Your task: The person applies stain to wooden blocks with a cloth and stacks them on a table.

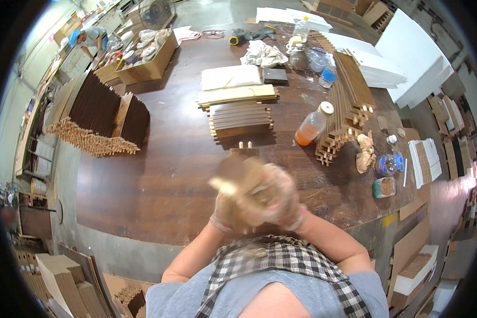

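Observation:
Motion blurs both gloved hands, which are close together in front of my chest above the table's near side. My left hand [226, 211] grips a brown wooden piece [239, 172] with a pale end, tilted up and smeared. My right hand [282, 193] curls against that piece; what is in its fingers cannot be made out. Just beyond them a small brown slat with two pale dowel pegs [245, 145] lies on the table. Farther off is a row of brown dowelled slats [240, 117], with a yellowish slat bundle [237, 95] behind it.
On the dark table [159, 196], a tall slat stack [95, 119] stands left and another [347, 100] right. Near the right one are a bottle of orange liquid [311, 127], a crumpled tan glove [364, 153] and jars. A cardboard box [151, 61] and a person [90, 40] are far left.

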Motion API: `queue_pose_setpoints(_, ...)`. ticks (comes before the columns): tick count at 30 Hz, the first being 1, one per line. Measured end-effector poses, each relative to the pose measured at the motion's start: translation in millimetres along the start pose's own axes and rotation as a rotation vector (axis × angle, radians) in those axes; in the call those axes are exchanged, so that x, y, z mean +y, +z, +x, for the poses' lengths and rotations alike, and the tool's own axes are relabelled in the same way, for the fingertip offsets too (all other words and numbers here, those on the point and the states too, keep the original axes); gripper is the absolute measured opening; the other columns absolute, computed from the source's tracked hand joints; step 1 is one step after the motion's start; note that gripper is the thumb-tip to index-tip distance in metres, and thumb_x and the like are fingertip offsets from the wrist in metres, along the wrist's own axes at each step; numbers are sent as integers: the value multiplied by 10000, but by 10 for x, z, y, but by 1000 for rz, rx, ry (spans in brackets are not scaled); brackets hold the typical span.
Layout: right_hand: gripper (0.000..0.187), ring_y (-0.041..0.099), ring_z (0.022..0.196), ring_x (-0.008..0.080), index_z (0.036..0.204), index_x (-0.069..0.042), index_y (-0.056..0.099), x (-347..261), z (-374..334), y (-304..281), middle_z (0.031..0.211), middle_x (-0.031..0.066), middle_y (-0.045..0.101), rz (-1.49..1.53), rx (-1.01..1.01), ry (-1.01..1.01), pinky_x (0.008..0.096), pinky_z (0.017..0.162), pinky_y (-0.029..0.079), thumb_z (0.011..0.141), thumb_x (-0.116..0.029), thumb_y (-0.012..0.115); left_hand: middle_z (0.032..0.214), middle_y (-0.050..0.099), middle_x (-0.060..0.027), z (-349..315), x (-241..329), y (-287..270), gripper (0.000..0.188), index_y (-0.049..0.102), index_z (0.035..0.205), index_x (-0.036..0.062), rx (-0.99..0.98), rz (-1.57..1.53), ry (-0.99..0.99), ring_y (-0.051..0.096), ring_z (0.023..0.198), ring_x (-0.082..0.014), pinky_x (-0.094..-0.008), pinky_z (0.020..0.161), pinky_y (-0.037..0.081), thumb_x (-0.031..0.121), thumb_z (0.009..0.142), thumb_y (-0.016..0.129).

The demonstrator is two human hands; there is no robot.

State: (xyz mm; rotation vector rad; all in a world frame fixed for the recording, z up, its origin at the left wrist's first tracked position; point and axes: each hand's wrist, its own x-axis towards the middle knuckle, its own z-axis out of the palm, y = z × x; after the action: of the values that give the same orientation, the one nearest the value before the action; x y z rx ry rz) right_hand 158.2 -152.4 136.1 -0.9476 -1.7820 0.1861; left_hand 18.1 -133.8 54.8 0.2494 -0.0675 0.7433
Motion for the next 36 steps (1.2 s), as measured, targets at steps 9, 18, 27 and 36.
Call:
queue_pose_setpoints(9, 518, 681, 834, 257, 1351, -27, 426, 1256, 287, -204, 1032, 164, 628, -152, 276, 83, 391, 682, 610, 898, -122, 658, 1240, 607, -148, -126, -122, 156, 657, 471, 1393, 78, 490, 218, -120, 629, 1051, -260, -393, 859, 547, 585, 979, 411)
queue_pose_setpoints(18, 465, 552, 849, 269, 1193, -18, 543, 545, 17, 155, 996, 158, 537, -400, -89, -313, 398, 673, 415, 822, -268, 671, 1337, 537, -51, 44, -42, 250, 584, 442, 1384, 140, 461, 208, -73, 486, 1241, -230, -420, 1043, 425, 573, 1009, 325)
queue_pose_setpoints(27, 581, 571, 1030, 246, 1378, -31, 427, -30, -338, 107, 1175, 116, 545, 268, 26, 41, 401, 891, 478, 895, -277, 637, 1189, 619, -176, 112, 407, -223, 582, 512, 1317, 21, 348, 29, 143, 656, 1003, -291, -415, 858, 581, 500, 1000, 421)
queue_pose_setpoints(36, 654, 520, 1173, 216, 1430, -17, 337, 432, -918, -411, 1292, 97, 488, 296, 214, 645, 364, 1002, 442, 891, -180, 670, 1107, 564, -99, -296, 941, -264, 621, 341, 1489, 122, 643, 887, 201, 588, 929, -206, -350, 768, 548, 361, 969, 583)
